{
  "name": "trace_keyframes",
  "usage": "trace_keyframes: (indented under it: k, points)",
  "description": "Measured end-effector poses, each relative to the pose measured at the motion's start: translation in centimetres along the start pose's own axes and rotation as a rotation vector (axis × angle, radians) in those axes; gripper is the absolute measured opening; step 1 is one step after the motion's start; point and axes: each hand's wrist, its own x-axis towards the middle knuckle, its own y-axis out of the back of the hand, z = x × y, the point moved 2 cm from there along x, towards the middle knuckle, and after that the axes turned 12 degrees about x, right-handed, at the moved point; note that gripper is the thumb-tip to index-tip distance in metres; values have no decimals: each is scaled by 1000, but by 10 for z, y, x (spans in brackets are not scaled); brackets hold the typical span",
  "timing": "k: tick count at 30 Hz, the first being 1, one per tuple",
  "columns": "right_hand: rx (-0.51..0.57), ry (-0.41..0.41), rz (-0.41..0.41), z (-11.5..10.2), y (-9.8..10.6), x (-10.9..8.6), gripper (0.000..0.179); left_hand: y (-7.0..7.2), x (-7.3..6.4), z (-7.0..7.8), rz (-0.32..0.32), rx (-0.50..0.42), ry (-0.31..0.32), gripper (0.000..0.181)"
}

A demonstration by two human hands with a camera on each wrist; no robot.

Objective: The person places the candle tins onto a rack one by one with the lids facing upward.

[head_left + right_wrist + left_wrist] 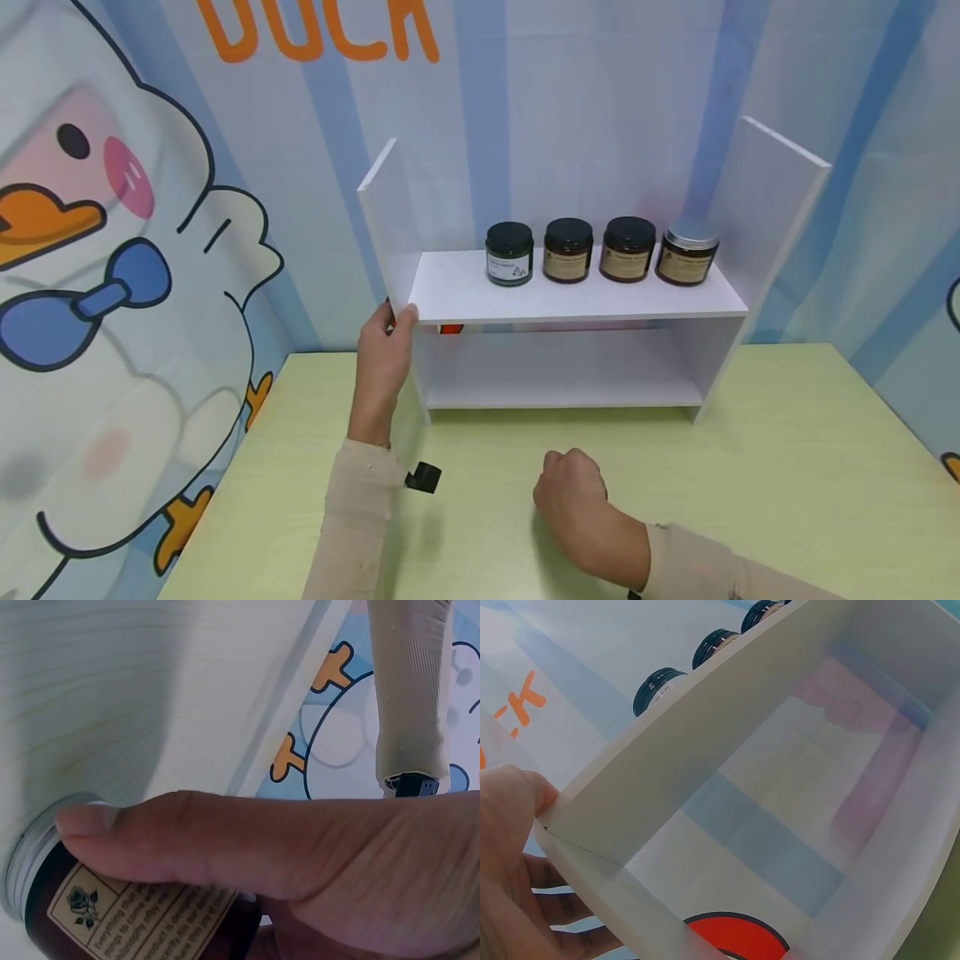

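Note:
At the left side of a white two-tier shelf (562,367), my left hand (381,371) grips the side panel. Its thumb presses near the front edge, with the other fingers on the outer face in the left wrist view. In front of the shelf, my right hand (573,508) holds a dark brown jar (142,915) with a silver lid and a tan printed label. The right wrist view shows its thumb lying across that label. From the head view this jar is hidden by the hand.
On the upper board stand a white-labelled jar (509,257), two tan-labelled jars with black lids (567,254), and a silver-lidded jar (687,257) at the right. Tall side panels (772,200) rise above that board. A patterned cloth (600,100) hangs behind the light-green table (825,467).

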Motion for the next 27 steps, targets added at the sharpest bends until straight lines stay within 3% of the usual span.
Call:
trace_keyframes:
  k: [7, 18, 23, 27]
  points:
    - [-24, 4, -6, 1, 0, -3, 16, 0, 0, 1, 9, 5, -1, 57]
    - [64, 22, -16, 12, -9, -4, 15, 0, 0, 0, -4, -7, 12, 58]
    - [102, 53, 21, 22, -13, -7, 15, 0, 0, 1, -5, -13, 19, 57]
    - [192, 92, 68, 29, -15, -9, 15, 0, 1, 1, -2, -9, 15, 57]
